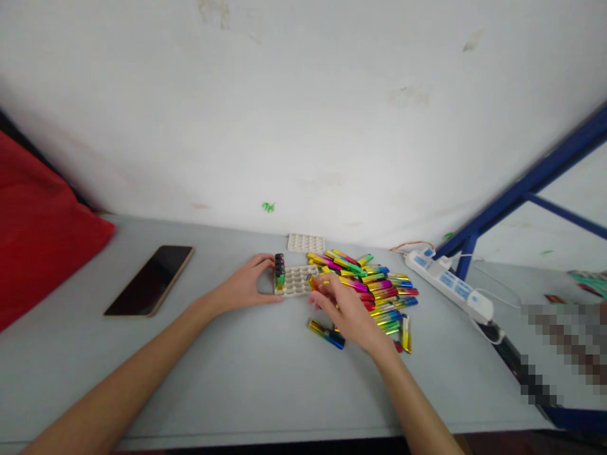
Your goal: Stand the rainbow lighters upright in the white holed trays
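Observation:
A pale tray [298,280] with rows of round pockets lies on the table in front of me. Along its left end several lighters [280,272] stand upright in a row, dark tops up, the nearest one green and yellow. My left hand [251,282] grips the tray's left end, thumb at the near corner and fingers at the far one. Over the tray's right end, my right hand [341,303] pinches a shiny yellow lighter [312,283]. Right beside and beneath that hand spreads a pile of metallic coloured lighters [379,287]. One yellow and blue lighter [327,333] lies apart, nearer to me.
A second pale tray [306,242] lies behind by the wall. At left are a dark-screened phone [150,281] and a red cloth [42,227]. A white power strip [448,284] with cables runs beside a blue metal frame [497,212] at right.

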Tool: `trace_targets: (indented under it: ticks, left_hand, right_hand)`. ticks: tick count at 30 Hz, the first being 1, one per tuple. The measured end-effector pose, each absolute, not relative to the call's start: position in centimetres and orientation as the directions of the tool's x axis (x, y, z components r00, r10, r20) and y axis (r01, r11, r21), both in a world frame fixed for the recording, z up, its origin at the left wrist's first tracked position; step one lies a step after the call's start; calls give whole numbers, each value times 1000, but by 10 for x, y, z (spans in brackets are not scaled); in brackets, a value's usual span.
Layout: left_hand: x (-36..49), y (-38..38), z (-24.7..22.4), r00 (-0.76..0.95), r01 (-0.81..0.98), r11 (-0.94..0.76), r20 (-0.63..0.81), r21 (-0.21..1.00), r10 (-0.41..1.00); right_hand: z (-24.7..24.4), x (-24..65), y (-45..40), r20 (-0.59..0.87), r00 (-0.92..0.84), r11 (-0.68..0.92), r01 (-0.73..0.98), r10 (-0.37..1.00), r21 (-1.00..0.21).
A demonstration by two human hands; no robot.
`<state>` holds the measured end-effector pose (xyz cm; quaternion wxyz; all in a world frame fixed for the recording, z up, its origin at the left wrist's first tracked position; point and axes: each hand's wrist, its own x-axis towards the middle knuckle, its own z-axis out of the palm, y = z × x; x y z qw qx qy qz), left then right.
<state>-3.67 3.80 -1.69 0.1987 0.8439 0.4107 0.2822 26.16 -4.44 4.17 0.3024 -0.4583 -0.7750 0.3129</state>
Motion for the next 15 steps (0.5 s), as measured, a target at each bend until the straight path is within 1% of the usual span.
trace_targets:
  ticks: [1,2,5,6,8,10,12,15]
  left_hand:
    - [-36,38,-16,502,586,-579,308,566,808]
    - [-36,37,-16,499,592,-575,303,565,812]
    - [-36,37,-15,495,600,-567,295,564,817]
    - [-36,37,-15,496,597,-567,295,567,817]
    - [-36,36,-15,500,585,-570,297,577,814]
    - [-36,35,-14,497,577,-573,306,582,812]
    - [-35,35,-14,494,575,-576,315,581,810]
    - [-35,34,-16,492,576,-579,321,577,810]
  right_hand:
    - [42,263,-40,172,-375,343,457,911,-821]
    - [43,264,-35,176,-343,317,415,923,-853]
    - [42,260,-16,236,-210,296,329,949,-897]
    - [41,258,-9,224,-176,266,277,959,-923]
    - [38,251,4,141,-132,160,148,981,-976]
    - [34,242,11,77,-120,83,47,990,-995]
    - [30,233,12,67,-132,65,-27,989,-998]
    - [28,222,6,20,-221,-11,-139,975,-990]
